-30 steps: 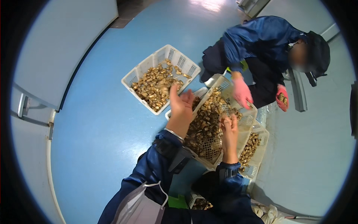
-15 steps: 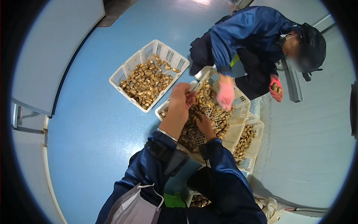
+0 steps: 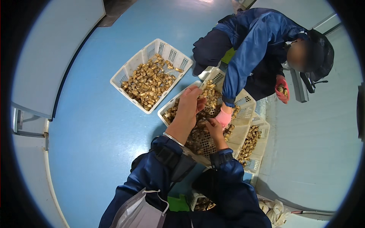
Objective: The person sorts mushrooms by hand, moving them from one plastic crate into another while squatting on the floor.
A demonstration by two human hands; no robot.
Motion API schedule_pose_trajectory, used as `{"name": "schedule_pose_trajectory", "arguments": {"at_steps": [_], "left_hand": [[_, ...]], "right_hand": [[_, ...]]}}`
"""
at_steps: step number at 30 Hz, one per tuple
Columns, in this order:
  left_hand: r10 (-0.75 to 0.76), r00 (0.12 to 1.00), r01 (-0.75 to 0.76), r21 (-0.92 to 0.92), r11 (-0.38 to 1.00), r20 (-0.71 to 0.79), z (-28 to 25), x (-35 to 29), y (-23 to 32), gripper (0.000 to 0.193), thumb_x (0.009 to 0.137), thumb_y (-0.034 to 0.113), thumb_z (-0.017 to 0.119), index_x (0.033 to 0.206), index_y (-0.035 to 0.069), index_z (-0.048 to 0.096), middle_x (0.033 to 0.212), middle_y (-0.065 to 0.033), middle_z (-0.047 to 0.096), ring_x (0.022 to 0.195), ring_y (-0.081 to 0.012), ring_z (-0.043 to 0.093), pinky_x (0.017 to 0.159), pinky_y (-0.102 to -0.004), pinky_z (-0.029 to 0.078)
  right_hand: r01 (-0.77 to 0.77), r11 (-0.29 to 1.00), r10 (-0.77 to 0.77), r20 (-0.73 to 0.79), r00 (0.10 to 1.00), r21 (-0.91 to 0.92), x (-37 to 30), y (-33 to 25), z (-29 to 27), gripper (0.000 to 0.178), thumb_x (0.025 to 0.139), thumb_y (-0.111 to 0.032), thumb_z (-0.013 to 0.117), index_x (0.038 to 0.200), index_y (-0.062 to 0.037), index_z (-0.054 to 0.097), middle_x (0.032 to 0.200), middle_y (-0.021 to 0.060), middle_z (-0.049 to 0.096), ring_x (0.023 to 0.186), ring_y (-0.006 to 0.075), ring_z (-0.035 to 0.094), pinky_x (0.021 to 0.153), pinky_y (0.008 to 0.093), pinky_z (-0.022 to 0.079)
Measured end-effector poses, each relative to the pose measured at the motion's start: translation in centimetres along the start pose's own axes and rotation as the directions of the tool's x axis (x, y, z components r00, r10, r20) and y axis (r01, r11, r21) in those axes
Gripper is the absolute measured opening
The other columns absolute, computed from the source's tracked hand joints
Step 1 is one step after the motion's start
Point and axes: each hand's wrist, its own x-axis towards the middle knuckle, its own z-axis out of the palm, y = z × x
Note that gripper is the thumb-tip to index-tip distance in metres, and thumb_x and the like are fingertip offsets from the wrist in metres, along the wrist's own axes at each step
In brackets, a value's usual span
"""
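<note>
Blue floor (image 3: 91,102): pale crate (image 3: 244,127), brown pieces (image 3: 210,95) inside partly hidden by curled left hand (image 3: 189,106) and narrowed right hand (image 3: 216,131), any hold indiscernible; co-worker's pink glove (image 3: 224,117) reaches lower than before.

I reach into a rectangular, off-white perforated plastic crate (image 3: 240,133), open side up. It contains loose, knobbly brown pieces (image 3: 210,95) with golden highlights, heaped unevenly; bare patches between them expose the lattice base (image 3: 207,148).
</note>
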Motion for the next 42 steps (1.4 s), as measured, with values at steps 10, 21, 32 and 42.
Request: {"name": "schedule_pose_trajectory", "arguments": {"at_steps": [10,21,32,42], "left_hand": [[0.242,0.825,-0.539,0.839,0.071,0.510,-1.2,-0.7,-3.8,0.050,0.076,0.022,0.061,0.121,0.001,0.053,0.106,-0.0183,0.059,0.091,-0.0313,0.060,0.082,-0.0393,0.047],[0.289,0.813,-0.569,0.794,0.214,0.505,-1.2,0.1,-4.1,0.043,0.080,0.024,0.062,0.115,-0.002,0.057,0.080,-0.0158,0.066,0.072,-0.0290,0.064,0.069,-0.0389,0.049],[0.162,0.875,-0.481,0.779,0.403,0.456,0.7,-0.6,-3.9,0.035,0.077,0.026,0.060,0.102,0.003,0.065,0.076,-0.0210,0.060,0.074,-0.0339,0.060,0.068,-0.0418,0.046],[0.200,0.875,-0.485,0.795,0.364,0.441,1.6,-1.3,-3.6,0.028,0.076,0.022,0.063,0.097,0.003,0.063,0.080,-0.0178,0.062,0.080,-0.0337,0.061,0.073,-0.0414,0.048]], "right_hand": [[0.121,0.956,-0.130,0.018,0.991,0.267,-5.3,-15.4,-2.2,0.007,0.090,-0.008,0.060,0.086,-0.0064,0.056,0.069,-0.0077,0.049,0.060,0.0012,0.042,0.055,0.0193,0.035],[0.248,0.764,-0.101,0.270,0.958,-0.595,0.3,1.3,-1.8,0.035,0.082,-0.021,0.068,0.110,-0.0010,0.061,0.090,0.0140,0.065,0.084,0.0310,0.063,0.076,0.0416,0.050],[0.112,0.930,-0.046,0.190,0.981,-0.351,-1.4,1.6,-2.5,0.042,0.084,-0.022,0.068,0.116,0.0032,0.058,0.101,0.0135,0.065,0.088,0.0258,0.061,0.078,0.0383,0.048],[-0.105,0.757,0.080,0.069,0.994,0.645,-8.1,-6.8,-3.1,0.016,0.096,-0.014,0.053,0.106,-0.0032,0.058,0.078,-0.0042,0.055,0.069,0.0061,0.048,0.073,0.0240,0.044]]}}
